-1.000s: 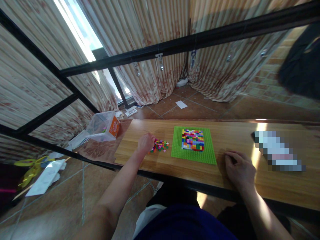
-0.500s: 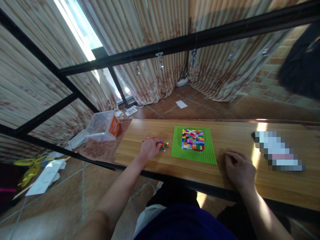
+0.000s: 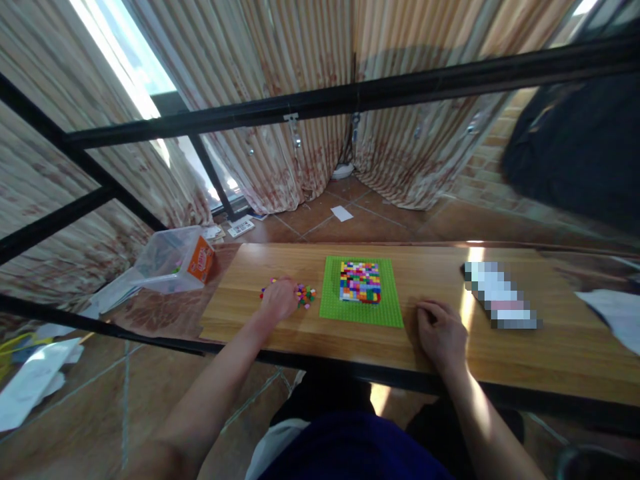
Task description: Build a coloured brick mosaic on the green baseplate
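A green baseplate (image 3: 361, 311) lies on the wooden table (image 3: 310, 333), with a block of many-coloured small bricks (image 3: 360, 281) built on its far half. Left of the plate is a small heap of loose coloured bricks (image 3: 305, 295). My left hand (image 3: 279, 300) rests on that heap with its fingers curled over the bricks; what they hold is hidden. My right hand (image 3: 443, 337) lies on the table right of the plate, fingers curled under, nothing seen in it.
A clear plastic box with an orange label (image 3: 173, 260) sits at the table's left end. A blurred-out flat object (image 3: 500, 295) lies at the right, white paper (image 3: 615, 313) beyond it. Black frame bars (image 3: 350, 97) cross above. Papers litter the tiled floor.
My left hand has slid right over the brick heap, leaving a few bricks to its left. The camera has turned a little right. My right hand has stayed put.
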Demonstrator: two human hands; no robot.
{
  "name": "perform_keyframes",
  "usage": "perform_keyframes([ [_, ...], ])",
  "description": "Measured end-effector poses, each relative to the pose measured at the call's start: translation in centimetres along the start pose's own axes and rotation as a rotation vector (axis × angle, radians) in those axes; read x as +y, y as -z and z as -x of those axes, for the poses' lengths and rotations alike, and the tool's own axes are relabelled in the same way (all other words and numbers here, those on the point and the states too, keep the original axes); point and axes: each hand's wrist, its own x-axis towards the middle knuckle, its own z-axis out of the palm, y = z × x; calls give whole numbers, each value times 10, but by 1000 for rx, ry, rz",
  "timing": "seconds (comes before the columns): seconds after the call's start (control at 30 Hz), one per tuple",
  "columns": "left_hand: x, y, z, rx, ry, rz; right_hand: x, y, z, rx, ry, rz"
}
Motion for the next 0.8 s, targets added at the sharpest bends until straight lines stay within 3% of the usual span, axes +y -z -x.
perform_keyframes([
  [0.3,7,-2,2,30,-1,-72,1,-3,0,5,19,-12],
  [0.5,-1,-4,7,142,179,125,1,-3,0,14,28,-1],
  [0.63,-6,-9,8,175,276,645,-1,-1,0,13,35,0],
  [0.8,-9,-10,22,-32,348,1599,-3,0,-1,16,29,4],
])
